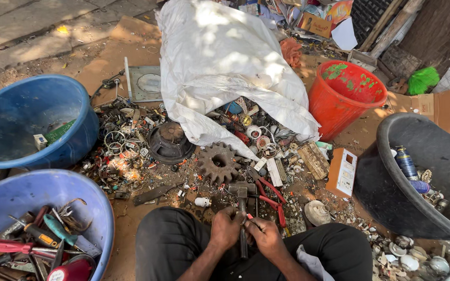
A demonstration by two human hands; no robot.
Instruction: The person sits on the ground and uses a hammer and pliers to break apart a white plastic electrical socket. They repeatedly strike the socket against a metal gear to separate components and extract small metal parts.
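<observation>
Hammer [242, 208] stands between my knees, head on the ground, handle rising into my hands. My left hand [225, 229] has its fingers wrapped round the handle; my right hand [265, 237] pinches a small red-tipped piece against it. Red-handled pliers [272, 200] lie just beside. I see screwdrivers in the near blue tub [97, 208], a green circuit board in the far blue tub [82, 99], bottles and small metal parts in the black tub [386, 130]; the red bucket [334, 112] holds green scraps
</observation>
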